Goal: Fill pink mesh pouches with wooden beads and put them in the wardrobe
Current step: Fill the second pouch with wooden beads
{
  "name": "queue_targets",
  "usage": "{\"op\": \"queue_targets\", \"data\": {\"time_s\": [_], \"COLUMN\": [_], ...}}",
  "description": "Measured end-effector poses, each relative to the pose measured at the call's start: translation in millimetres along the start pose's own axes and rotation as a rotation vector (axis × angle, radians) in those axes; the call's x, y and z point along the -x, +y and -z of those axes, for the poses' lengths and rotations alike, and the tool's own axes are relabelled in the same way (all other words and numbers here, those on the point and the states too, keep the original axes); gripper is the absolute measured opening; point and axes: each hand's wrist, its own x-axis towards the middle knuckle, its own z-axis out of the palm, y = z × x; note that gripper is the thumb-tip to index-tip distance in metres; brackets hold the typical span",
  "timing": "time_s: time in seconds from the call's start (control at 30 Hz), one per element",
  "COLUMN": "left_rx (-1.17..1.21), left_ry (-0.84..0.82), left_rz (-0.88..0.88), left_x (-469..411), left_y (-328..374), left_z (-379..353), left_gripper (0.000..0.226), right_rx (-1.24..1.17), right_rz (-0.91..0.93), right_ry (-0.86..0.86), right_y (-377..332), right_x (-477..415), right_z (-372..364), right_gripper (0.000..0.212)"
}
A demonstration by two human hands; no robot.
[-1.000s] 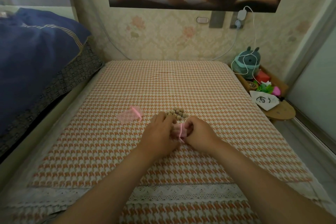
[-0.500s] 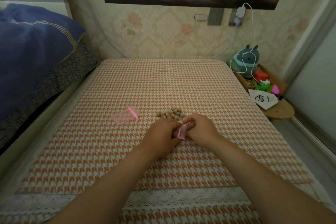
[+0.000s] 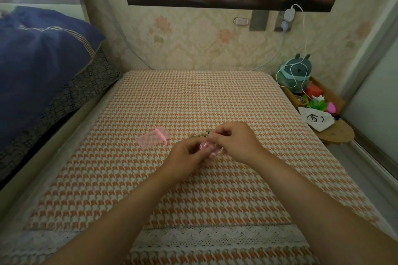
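Both my hands meet over the middle of the bed and hold one small pink mesh pouch (image 3: 212, 151) between them. My left hand (image 3: 187, 158) pinches its left side and my right hand (image 3: 235, 143) pinches its top, with a pink ribbon showing between the fingers. A small pile of wooden beads (image 3: 201, 135) lies just behind my hands, mostly hidden by them. A second pink mesh pouch (image 3: 151, 140) lies flat on the cover to the left, apart from my hands.
The bed has an orange-and-white houndstooth cover (image 3: 193, 97). A blue quilt (image 3: 38, 66) is heaped at the left. At the right a low wooden shelf (image 3: 336, 133) holds a plush toy (image 3: 296, 73), a white bag (image 3: 316, 119) and small items. A white sliding panel (image 3: 374, 101) stands far right.
My hands have lifted slightly and shifted, the right hand now above the pouch top. The pile of beads is more covered by my hands than before.
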Motion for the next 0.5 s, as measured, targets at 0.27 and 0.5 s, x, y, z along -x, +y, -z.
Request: {"op": "queue_targets", "data": {"time_s": [0.27, 0.5], "left_rx": [0.069, 0.048], "left_ry": [-0.054, -0.119], "left_rz": [0.129, 0.133], "left_x": [11, 15], "left_y": [2, 6], "left_z": [17, 22], "left_gripper": [0.03, 0.039], "right_rx": [0.216, 0.303], "right_rz": [0.125, 0.105], "right_ry": [-0.118, -0.2], "right_y": [-10, -3], "right_x": [9, 5], "right_z": [8, -5], "right_gripper": [0.021, 0.034]}}
